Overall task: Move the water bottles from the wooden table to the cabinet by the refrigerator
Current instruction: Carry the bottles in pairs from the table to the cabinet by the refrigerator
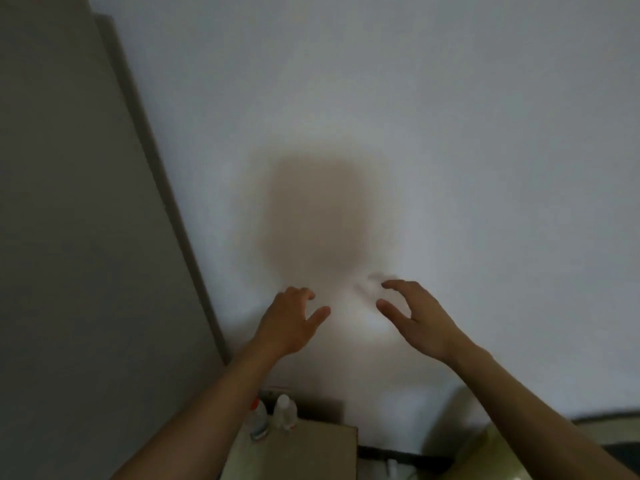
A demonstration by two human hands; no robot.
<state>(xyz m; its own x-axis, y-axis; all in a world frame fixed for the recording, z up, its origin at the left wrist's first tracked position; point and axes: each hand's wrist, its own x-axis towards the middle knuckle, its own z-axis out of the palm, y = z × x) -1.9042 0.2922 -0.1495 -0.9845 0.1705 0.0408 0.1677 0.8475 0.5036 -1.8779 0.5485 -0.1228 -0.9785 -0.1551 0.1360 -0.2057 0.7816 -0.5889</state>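
Two clear water bottles stand on a light cabinet top (311, 445) at the bottom of the view: one with a white cap (284, 412) and, left of it, one with a red cap (259, 422) partly hidden by my left forearm. My left hand (289, 318) and my right hand (414, 315) are raised in front of the white wall, well above the bottles. Both hands hold nothing, with fingers spread and curled. The picture is blurred.
A tall grey panel (69, 237), perhaps the refrigerator's side, fills the left. A white wall (450, 133) with a head-shaped shadow (318, 216) lies ahead. A pale rounded object (460, 441) sits at the bottom right, beside a dark edge.
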